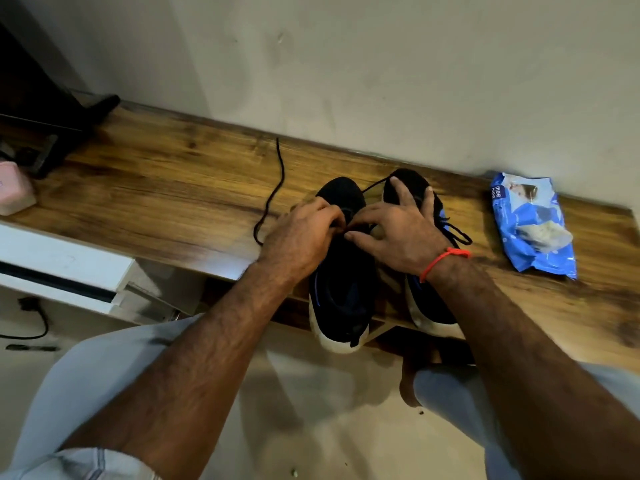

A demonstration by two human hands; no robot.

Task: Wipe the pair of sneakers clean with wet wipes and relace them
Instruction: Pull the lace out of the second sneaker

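Two black sneakers with white soles stand side by side on the wooden shelf (166, 188), heels hanging over its front edge. Both hands are over the left sneaker (343, 289). My left hand (301, 237) has its fingers curled at the eyelets and pinches the black lace (273, 195), whose long end trails left across the wood. My right hand (398, 233) pinches the lace with thumb and forefinger while its other fingers spread over the right sneaker (427, 303). A short lace end lies to the right of that shoe.
A blue pack of wet wipes (533, 223) lies on the shelf to the right, near the wall. At the far left are a pink object (15, 188) and dark equipment (41, 98). A white unit (62, 268) sits below the shelf on the left.
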